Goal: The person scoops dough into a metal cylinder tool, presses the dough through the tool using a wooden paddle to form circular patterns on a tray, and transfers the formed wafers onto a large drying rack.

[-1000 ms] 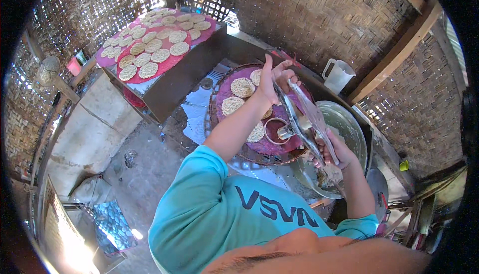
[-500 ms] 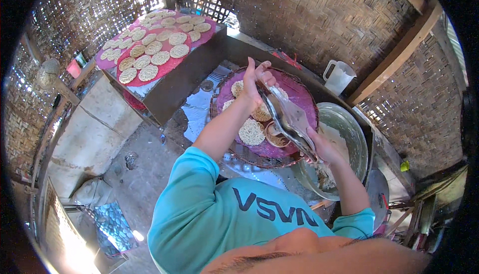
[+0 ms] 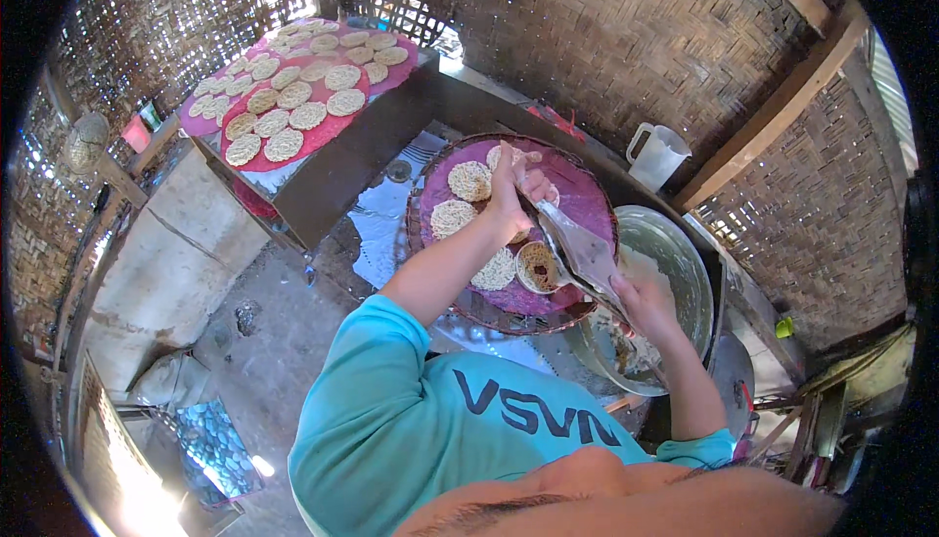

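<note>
Your right hand [image 3: 638,304], right of centre, is curled closed around the near end of a two-bar press [image 3: 587,255]; your left hand [image 3: 518,200], nearer the middle, has its fingers bent round the far end, partly hidden. The press slants over the edge of a small ring mould [image 3: 519,278] holding brownish strands. To work it well, I'd centre the press above the ring and squeeze both ends evenly. Under your right forearm, a wide metal basin [image 3: 696,278] holds pale dough [image 3: 641,263]. The purple-lined round tray [image 3: 582,180] carries the ring and several lacy strand rounds [image 3: 453,219]. Beyond, upper right, stands a translucent jug [image 3: 660,160], contents unclear; at upper left, more rounds cover a red cloth [image 3: 321,134].
</note>
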`<state>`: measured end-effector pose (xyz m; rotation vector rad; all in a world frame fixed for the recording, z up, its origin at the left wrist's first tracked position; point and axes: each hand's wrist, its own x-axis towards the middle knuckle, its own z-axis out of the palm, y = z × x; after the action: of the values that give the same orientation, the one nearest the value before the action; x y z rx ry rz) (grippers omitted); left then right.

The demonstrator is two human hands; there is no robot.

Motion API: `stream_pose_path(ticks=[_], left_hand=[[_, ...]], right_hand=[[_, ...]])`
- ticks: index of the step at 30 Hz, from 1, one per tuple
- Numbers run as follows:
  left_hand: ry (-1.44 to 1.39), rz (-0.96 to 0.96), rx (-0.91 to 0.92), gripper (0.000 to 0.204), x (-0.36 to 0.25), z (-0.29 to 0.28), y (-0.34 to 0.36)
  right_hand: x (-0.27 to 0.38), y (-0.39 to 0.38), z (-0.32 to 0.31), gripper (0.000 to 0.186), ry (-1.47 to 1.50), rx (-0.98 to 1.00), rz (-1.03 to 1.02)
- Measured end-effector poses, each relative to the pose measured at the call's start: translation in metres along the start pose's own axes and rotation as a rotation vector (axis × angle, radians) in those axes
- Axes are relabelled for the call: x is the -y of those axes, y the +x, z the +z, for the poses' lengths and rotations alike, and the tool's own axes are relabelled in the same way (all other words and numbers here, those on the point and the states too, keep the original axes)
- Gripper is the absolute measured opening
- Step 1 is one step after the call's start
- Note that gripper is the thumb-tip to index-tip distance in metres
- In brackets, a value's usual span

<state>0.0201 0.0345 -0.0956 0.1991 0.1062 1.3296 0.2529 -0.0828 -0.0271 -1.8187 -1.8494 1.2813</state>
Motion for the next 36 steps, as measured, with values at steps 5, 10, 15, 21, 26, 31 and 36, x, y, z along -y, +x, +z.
stream_pose_path(ticks=[5,10,15,21,26,31,36], left_hand=[[0.009,0.02,-0.051,0.056,-0.015,0.004,-0.012],[0.063,0.072,-0.008,0.057,-0.02,0.012,-0.004],[0.023,0.008,0.128,0.059,-0.006,0.004,-0.005],[0.227,-0.244,0.221,0.064,-0.016,0.033,-0.02],[1.955,0.255,0.208,0.043,0.006,0.001,-0.044],[1.135,0.328,-0.078,0.021,-0.025,-0.066,-0.064],[1.392,0.6,-0.315,0.026,-0.067,-0.056,-0.114]], right_hand=[[-0.005,0.004,0.022,0.048,0.087,0.008,0.019],[-0.003,0.012,0.025,0.045,0.011,-0.083,-0.105],[-0.008,-0.001,0.017,0.039,0.027,-0.064,-0.038],[-0.004,-0.012,0.001,0.035,0.471,-0.12,-0.263],[0.002,0.032,0.029,0.034,0.37,-0.198,-0.547],[-0.011,0.073,0.039,0.027,-0.343,-0.304,-0.272],[-0.018,0.085,0.048,0.029,-0.479,-0.308,-0.199]])
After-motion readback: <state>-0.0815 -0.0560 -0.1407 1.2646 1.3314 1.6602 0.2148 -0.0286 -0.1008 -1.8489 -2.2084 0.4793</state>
